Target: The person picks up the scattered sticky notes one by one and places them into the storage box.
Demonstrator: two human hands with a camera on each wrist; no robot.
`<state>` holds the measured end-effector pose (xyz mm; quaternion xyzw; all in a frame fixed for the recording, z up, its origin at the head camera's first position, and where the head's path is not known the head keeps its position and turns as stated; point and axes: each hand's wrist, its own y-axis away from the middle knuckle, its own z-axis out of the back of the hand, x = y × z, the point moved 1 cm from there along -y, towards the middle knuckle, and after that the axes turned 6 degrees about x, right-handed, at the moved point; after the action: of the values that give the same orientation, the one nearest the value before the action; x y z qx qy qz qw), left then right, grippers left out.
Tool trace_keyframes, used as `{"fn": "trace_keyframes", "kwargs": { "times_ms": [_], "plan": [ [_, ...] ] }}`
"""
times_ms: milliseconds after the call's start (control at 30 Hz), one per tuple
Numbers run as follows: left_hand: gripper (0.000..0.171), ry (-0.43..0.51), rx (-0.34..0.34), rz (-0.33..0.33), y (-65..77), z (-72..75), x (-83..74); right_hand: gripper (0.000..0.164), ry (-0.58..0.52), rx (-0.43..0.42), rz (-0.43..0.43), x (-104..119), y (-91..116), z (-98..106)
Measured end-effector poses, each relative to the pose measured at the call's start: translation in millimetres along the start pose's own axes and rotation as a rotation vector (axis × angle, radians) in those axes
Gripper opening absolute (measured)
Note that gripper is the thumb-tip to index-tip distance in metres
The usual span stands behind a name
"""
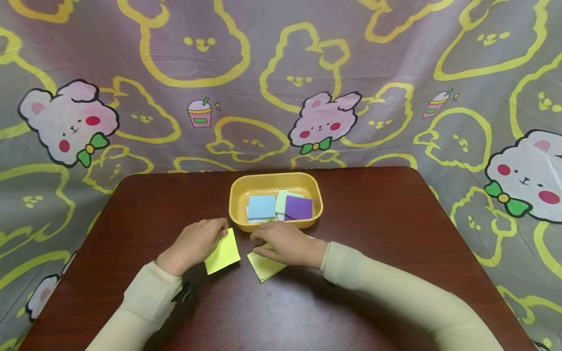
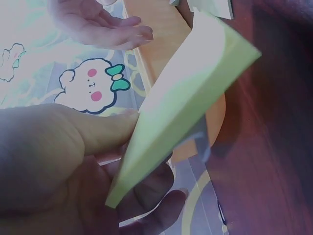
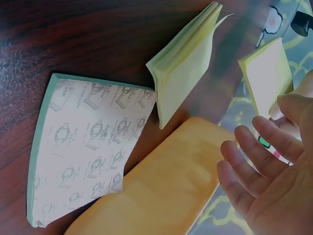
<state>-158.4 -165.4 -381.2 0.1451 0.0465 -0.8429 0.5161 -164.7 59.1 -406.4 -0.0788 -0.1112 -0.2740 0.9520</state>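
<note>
My left hand grips a bright yellow sticky note pad, thumb on one face and fingers behind it in the left wrist view. Over a pale yellow pad on the table hovers my right hand. Its fingers are loosely bent and hold nothing, as the right wrist view shows. That view also has the pale yellow pad beside a green-edged pad with printed backing. From the head view, my right hand hides most of that second pad.
Just beyond both hands stands a yellow plastic tray. Inside it lie a blue pad, a purple pad and pale green notes. A patterned curtain hangs behind the brown table.
</note>
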Motion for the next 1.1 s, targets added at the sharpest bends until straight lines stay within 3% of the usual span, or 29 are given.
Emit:
{"fn": "trace_keyframes", "kwargs": {
  "times_ms": [333,1100],
  "plan": [
    [0.008,0.010,0.006,-0.001,-2.4,4.5,-3.7,0.027,-0.007,-0.013,0.003,2,-1,6],
    [0.007,-0.012,-0.080,-0.017,-16.8,16.2,-11.8,0.031,-0.022,-0.011,-0.030,-5,1,22]
  ]
}}
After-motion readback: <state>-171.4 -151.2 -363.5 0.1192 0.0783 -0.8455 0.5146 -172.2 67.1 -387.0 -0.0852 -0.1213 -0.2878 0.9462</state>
